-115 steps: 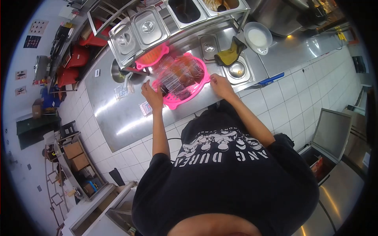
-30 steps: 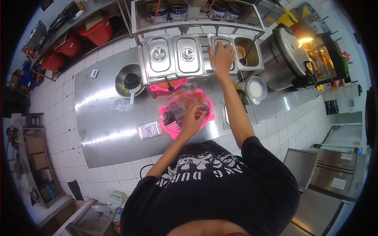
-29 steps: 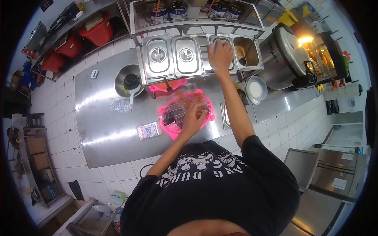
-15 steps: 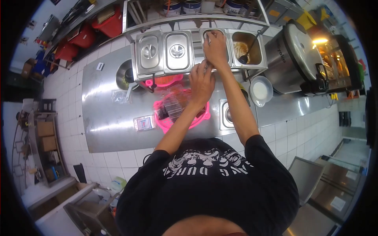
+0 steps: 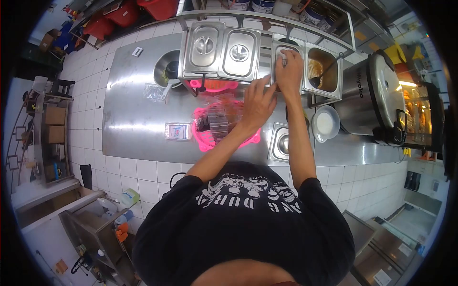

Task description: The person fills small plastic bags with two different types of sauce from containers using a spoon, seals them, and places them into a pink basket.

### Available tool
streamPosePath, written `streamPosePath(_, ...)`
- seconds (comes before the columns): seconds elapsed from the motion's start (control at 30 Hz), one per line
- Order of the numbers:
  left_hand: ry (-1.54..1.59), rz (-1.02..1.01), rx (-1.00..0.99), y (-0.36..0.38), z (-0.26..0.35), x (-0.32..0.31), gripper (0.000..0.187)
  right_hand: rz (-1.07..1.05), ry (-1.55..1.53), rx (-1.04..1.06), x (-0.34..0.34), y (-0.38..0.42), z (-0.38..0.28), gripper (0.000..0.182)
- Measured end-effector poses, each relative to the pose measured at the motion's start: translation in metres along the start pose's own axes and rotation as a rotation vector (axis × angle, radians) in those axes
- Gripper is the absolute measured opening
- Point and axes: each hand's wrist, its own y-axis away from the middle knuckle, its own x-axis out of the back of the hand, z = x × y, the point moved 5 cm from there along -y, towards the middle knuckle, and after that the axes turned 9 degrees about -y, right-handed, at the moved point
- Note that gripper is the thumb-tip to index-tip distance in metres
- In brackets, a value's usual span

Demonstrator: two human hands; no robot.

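My right hand (image 5: 289,71) has its fingers closed around the knob of a steel lid (image 5: 278,53) on the third food pan. At the back of that pan, a dark gap shows behind the lid. Low in front of the same pan is my left hand (image 5: 259,102), its fingers apart and their tips close to the front rim of the rack. Two more lidded pans (image 5: 238,53) sit to the left. In the uncovered pan (image 5: 334,85) on the right, a black ladle (image 5: 315,81) rests in brownish sauce.
Below my left forearm lies a pink basket (image 5: 204,141) with plastic packets. A loose steel lid (image 5: 277,151) rests near the counter's front edge. Right of my arm are a white bowl (image 5: 326,124) and a large rice cooker (image 5: 360,95). A metal bowl (image 5: 161,66) stands left.
The whole view has shifted, with the counter appearing farther right. My left fingers are more spread and apart from my right wrist. A dark gap now shows at the back of the third pan.
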Motion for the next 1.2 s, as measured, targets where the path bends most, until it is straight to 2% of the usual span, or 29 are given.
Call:
streamPosePath(0.03,-0.006,0.005,0.003,0.002,0.003,0.013,0.044,-0.002,-0.006,0.005,0.003,0.0,-0.006,0.025)
streamPosePath(0.1,0.312,0.076,0.011,-0.001,0.007,0.05,0.033,0.067,0.014,0.042,0.01,-0.004,-0.017,0.023)
streamPosePath(0.13,0.186,0.185,-0.054,-0.005,0.005,0.079,0.022,0.081,0.017,0.096,0.008,-0.005,-0.018,0.019)
streamPosePath(0.2,0.105,0.221,-0.004,-0.02,-0.031,0.111,0.024,0.047,0.018,0.042,0.001,0.004,-0.012,0.018)
streamPosePath(0.27,0.036,0.302,0.218,-0.037,-0.079,0.128,0.018,0.054,-0.008,0.05,-0.002,0.005,-0.015,0.017)
streamPosePath(0.37,0.099,0.286,0.241,-0.044,-0.08,0.147,0.019,0.06,-0.008,0.033,-0.004,0.007,-0.003,0.018)
streamPosePath(0.4,0.111,0.28,0.235,-0.037,-0.073,0.144,0.019,0.037,-0.036,-0.023,-0.004,0.008,0.002,0.018)
streamPosePath(0.47,0.313,0.059,0.19,-0.022,-0.049,0.113,0.018,0.026,0.081,0.035,0.003,0.013,-0.007,0.018)
streamPosePath(0.5,0.345,-0.095,0.229,-0.012,-0.039,0.096,0.02,0.007,0.191,0.09,0.005,0.015,-0.012,0.018)
streamPosePath(0.6,0.487,-0.566,0.377,0.015,-0.021,0.035,0.036,-0.077,0.126,0.081,0.01,0.015,-0.001,0.02)
streamPosePath(0.63,0.493,-0.57,0.378,0.025,-0.02,0.012,0.036,-0.079,0.132,0.078,0.014,0.018,-0.004,0.02)
streamPosePath(0.7,1.006,-0.588,0.707,0.039,-0.028,-0.042,0.032,-0.028,0.205,-0.023,0.029,0.018,-0.013,0.022)
streamPosePath(0.77,1.137,-0.572,0.725,0.034,-0.027,-0.055,0.029,0.002,0.33,-0.024,0.037,0.023,-0.02,0.021)
streamPosePath(0.8,1.261,-0.558,0.749,0.033,-0.026,-0.061,0.026,-0.088,0.314,-0.165,0.036,0.025,-0.012,0.021)
streamPosePath(0.83,1.265,-0.562,0.749,0.032,-0.025,-0.063,0.026,-0.177,0.295,-0.31,0.034,0.03,-0.004,0.021)
streamPosePath(0.9,1.222,-0.544,0.785,0.032,-0.028,-0.064,0.019,-0.108,0.307,-0.252,0.032,0.027,-0.006,0.022)
streamPosePath(0.97,1.219,-0.538,0.817,0.029,-0.024,-0.062,0.022,-0.151,0.332,-0.369,0.03,0.018,-0.003,0.025)
streamPosePath(1.1,1.215,-0.522,0.957,0.023,-0.017,-0.059,0.029,-0.134,0.299,-0.366,0.024,-0.003,-0.001,0.026)
streamPosePath(1.17,1.236,-0.503,0.962,0.021,-0.019,-0.064,0.031,-0.039,0.271,-0.294,0.023,-0.015,-0.004,0.025)
streamPosePath(1.2,1.257,-0.493,0.962,0.022,-0.019,-0.066,0.033,-0.065,0.269,-0.318,0.02,-0.021,-0.002,0.026)
